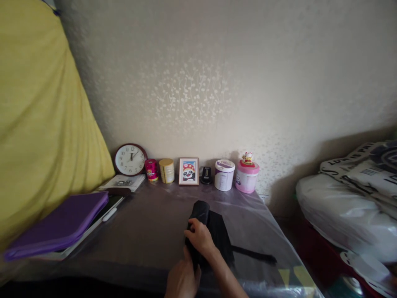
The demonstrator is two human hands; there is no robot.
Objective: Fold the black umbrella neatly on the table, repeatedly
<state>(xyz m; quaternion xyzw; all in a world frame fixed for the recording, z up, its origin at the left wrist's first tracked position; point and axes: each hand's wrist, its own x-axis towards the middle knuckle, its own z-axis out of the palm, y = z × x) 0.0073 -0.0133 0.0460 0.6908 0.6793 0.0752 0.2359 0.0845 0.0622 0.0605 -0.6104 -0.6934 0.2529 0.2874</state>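
A black fabric bundle (201,210), rolled or folded along its left side, lies on the plastic-covered table in front of me. I cannot make out its exact kind. A flat black flap (220,231) spreads to its right, and a narrow black strap (254,253) trails off toward the table's right side. My right hand (200,236) grips the rolled part from above with its fingers curled. Lower down, my left hand (183,276) is closed around the near end, its thumb along the side; the fabric hides some of its fingers.
Along the wall stand a clock (130,159), a pink can (151,170), a yellow tin (166,171), a framed panda picture (189,171), a small black device (206,175) and two tubs (224,175). A purple folder (62,223) lies left. Bagged goods (347,215) sit right.
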